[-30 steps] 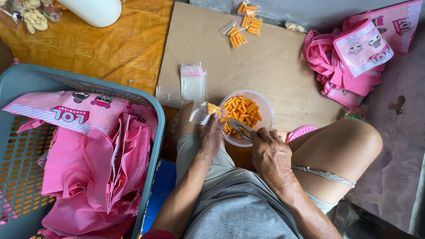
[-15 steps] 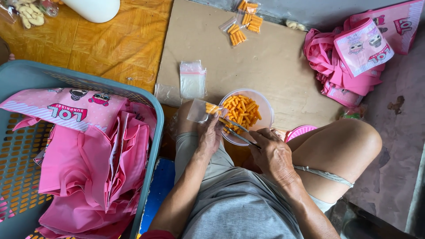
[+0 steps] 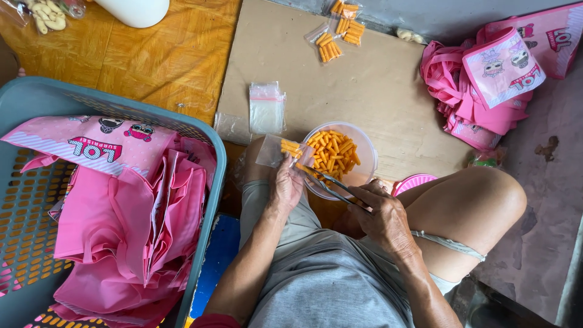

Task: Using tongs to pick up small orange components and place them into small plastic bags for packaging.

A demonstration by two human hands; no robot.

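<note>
A: Where's the bag?

B: In the left hand (image 3: 285, 185). The fingers are curled shut on the bag (image 3: 278, 152) (small, clear, thin plastic), pinching its lower edge. It sticks up past the fingertips, mouth toward the bowl (image 3: 367, 159), w/ a few orange sticks inside.

A: And the right hand (image 3: 384, 214)?

B: Closed round thin metal tongs (image 3: 331, 185). The tips point at the bag's mouth, right by the left fingers, w/ an orange stick there.

A: What's the bowl like?

B: Round, clear plastic, full of snacks (image 3: 334, 152), short orange tubes. It sits on flat brown cardboard (image 3: 388, 91), just beside the bag.

A: Other stuff?

B: Empty clear bags (image 3: 266, 108) in a pile behind. Filled ones (image 3: 337, 33) at the far edge. A blue-grey basket (image 3: 209, 140) w/ holes holds soft pink cloth totes (image 3: 127, 212). More totes lie at right, approx. by the knee.
</note>
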